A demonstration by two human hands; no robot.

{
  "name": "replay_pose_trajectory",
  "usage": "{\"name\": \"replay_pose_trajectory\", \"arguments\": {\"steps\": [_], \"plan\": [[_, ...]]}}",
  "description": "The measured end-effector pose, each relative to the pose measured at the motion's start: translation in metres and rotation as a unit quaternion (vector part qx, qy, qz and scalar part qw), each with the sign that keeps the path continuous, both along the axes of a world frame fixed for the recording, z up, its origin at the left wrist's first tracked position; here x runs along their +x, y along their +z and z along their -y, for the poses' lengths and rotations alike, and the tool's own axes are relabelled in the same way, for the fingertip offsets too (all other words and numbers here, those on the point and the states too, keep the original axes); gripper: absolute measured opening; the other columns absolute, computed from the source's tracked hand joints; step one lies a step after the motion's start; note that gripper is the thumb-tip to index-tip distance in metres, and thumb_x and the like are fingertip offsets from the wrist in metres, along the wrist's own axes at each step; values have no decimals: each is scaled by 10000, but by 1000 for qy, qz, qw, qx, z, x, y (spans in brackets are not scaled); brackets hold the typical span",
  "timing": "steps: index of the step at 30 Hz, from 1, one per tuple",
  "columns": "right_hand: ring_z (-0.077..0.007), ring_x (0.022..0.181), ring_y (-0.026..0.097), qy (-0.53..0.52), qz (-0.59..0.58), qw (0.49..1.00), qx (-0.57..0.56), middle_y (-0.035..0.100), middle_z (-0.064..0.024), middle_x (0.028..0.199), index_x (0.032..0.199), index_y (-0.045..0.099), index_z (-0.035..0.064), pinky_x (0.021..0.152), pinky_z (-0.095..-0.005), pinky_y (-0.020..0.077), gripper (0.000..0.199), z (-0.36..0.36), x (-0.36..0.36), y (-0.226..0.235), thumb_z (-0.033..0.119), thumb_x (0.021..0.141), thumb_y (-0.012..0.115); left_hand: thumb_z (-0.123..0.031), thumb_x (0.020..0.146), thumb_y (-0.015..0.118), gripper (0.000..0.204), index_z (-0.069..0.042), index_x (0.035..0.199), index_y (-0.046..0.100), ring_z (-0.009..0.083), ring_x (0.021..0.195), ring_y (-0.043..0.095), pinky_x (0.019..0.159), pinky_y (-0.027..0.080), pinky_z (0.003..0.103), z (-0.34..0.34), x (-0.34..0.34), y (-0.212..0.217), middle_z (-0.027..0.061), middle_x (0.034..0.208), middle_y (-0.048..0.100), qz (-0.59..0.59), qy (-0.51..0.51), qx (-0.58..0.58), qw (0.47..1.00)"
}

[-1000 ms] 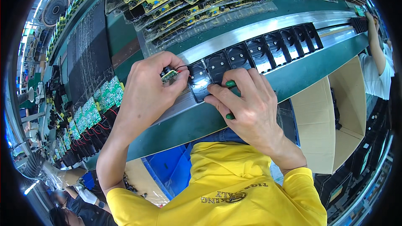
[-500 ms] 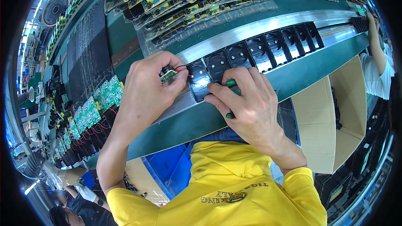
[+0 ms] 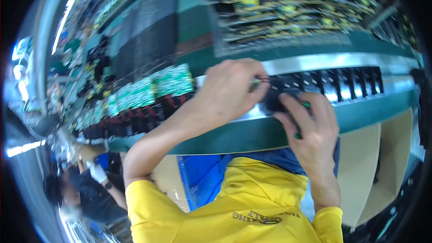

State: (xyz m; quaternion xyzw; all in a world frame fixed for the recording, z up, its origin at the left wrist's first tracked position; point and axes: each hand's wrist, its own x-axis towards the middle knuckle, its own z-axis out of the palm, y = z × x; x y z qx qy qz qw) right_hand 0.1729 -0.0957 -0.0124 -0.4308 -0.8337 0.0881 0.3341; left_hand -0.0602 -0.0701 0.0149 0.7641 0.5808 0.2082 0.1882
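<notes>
Head view: we find the black housing (image 3: 281, 96) at frame centre on the tabletop (image 3: 252, 137), one of a row. Left hand (image 3: 227, 92) pinches a small wired part (image 3: 257, 82) at it; right hand (image 3: 310, 128), closed on a green tool (image 3: 300, 121), steadies it. We judge fitting unfinished.

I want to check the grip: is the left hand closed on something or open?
Closed. The left hand pinches a small green part between its fingertips, above the black units.
</notes>
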Motion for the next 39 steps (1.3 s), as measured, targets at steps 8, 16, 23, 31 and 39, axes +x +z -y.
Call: {"name": "replay_pose_trajectory", "arguments": {"steps": [8, 16, 23, 31, 39], "plan": [[-148, 756, 575, 118, -539, 792, -260, 690, -62, 922, 1233, 735, 37, 688, -285, 463, 309, -48, -1, 39, 301, 1134, 610, -83, 994, 762, 100, -68, 1080, 810, 303, 882, 725, 797, 563, 403, -5, -24, 12, 38, 1098, 766, -22, -151, 4, 988], [-147, 707, 452, 163, -680, 633, -332, 524, -37, 796, 1073, 637, 72, 666, -314, 398, 424, -76, -63, 13, 426, 1190, 434, -145, 981, 709, 82, -163, 1030, 772, 198, 934, 689, 772, 567, 334, -15, -28, 3, -29, 1091, 709, -154, -216, 142, 954], [-131, 709, 417, 131, -693, 624, -337, 489, -20, 797, 1052, 604, 81, 663, -294, 364, 353, -78, -75, 6, 369, 1169, 437, -145, 977, 702, 83, -157, 1045, 749, 200, 919, 674, 775, 571, 329, -16, -26, -3, -19, 1065, 689, -150, -224, 170, 948], [-130, 716, 415, 159, -634, 674, -345, 503, -8, 839, 1042, 614, 86, 635, -281, 337, 298, -77, -74, -1, 313, 1152, 457, -158, 973, 711, 70, -147, 1036, 739, 208, 913, 685, 774, 576, 337, -14, -26, -2, -5, 1062, 693, -149, -213, 171, 950], [-146, 748, 484, 106, -583, 769, -238, 611, -26, 923, 1203, 746, 23, 668, -270, 403, 258, -45, -36, 51, 187, 1077, 592, -129, 998, 753, 40, -123, 1027, 727, 224, 893, 697, 754, 571, 362, 6, -6, 10, 4, 1095, 700, -116, -116, 126, 978]]}}
